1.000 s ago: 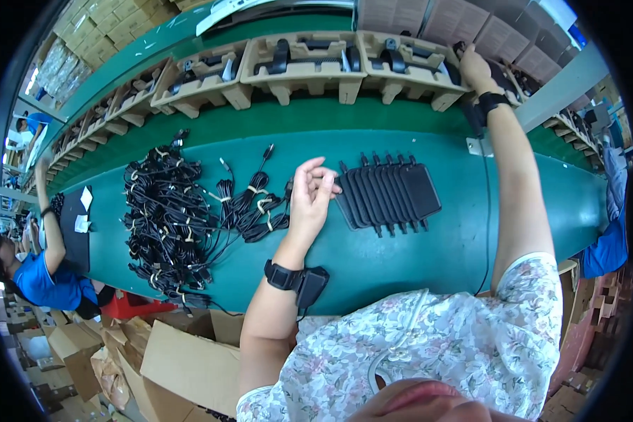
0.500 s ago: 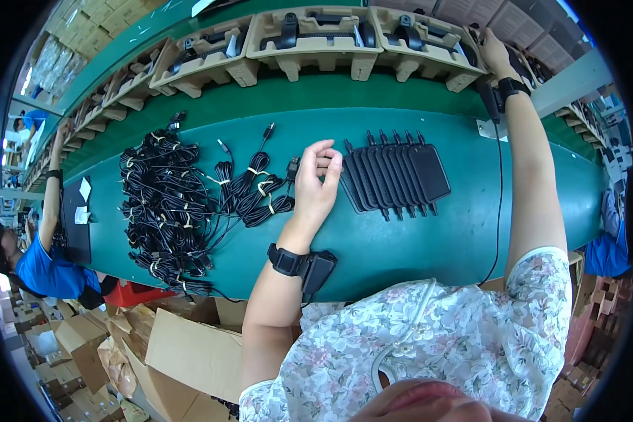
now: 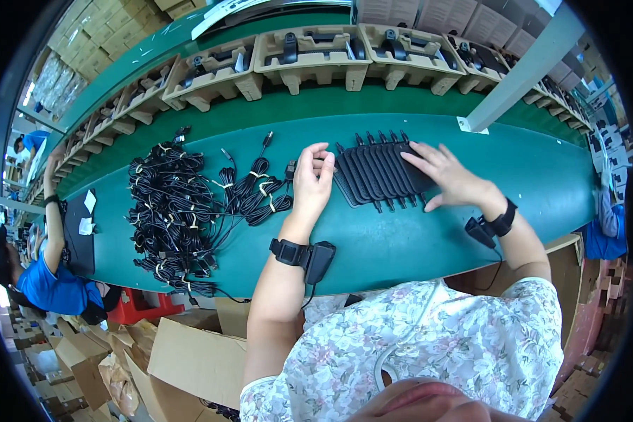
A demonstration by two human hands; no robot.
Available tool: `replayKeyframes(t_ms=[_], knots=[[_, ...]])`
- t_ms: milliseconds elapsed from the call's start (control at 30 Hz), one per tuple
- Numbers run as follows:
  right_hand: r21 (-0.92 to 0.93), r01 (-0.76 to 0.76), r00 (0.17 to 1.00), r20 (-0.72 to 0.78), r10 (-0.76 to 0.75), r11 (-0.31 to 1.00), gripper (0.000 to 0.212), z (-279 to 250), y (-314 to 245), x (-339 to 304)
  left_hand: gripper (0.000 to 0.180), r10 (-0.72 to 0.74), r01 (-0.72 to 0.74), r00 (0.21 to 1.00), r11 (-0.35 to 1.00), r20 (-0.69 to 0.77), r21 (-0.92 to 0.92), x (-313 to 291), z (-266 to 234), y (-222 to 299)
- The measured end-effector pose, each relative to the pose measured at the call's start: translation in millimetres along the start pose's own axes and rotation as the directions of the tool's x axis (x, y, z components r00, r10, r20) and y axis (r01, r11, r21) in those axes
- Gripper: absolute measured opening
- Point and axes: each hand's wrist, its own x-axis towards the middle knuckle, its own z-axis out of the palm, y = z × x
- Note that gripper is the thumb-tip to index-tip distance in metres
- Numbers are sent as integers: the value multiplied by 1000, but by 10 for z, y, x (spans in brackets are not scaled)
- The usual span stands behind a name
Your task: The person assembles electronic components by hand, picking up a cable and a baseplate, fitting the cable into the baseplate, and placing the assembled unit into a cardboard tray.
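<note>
My left hand [image 3: 312, 184] hovers over the middle of the green bench, its fingers loosely curled and nothing visible in them. Just right of it lies an overlapping row of flat black rectangular pads [image 3: 381, 171] with short stubs along both long sides of the row. Over the right end of that row my right hand [image 3: 451, 176] is spread, fingertips on or just above the last pad; contact is hard to judge. Bundled black cables [image 3: 250, 186] with pale ties lie left of my left hand. Farther left is a large heap of similar cables [image 3: 169, 211].
Moulded cardboard trays [image 3: 313, 60] holding black parts line the far side of the bench. A grey metal post [image 3: 517, 70] rises at the right. Open cardboard boxes [image 3: 197, 359] stand below the near edge. At the far left a person in blue [image 3: 56, 281] reaches toward the trays.
My right hand has come back from the trays at the far right to the right end of the pad row. My left hand has stayed nearly in place. The view has shifted slightly.
</note>
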Motion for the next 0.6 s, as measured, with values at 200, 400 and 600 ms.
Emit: replayKeyframes(t_ms=[200, 400, 600], knots=[[373, -91, 996, 52, 77, 923, 83, 139, -10, -128, 25, -7, 8, 999, 1000, 41, -24, 31, 16, -8], [188, 48, 995, -96, -30, 981, 70, 53, 104, -214, 23, -4, 4, 1000, 1000, 29, -5, 33, -2, -69], [427, -264, 485, -716, 502, 865, 20, -445, 613, 144, 22, -6, 5, 999, 1000, 37, 19, 17, -36, -66]])
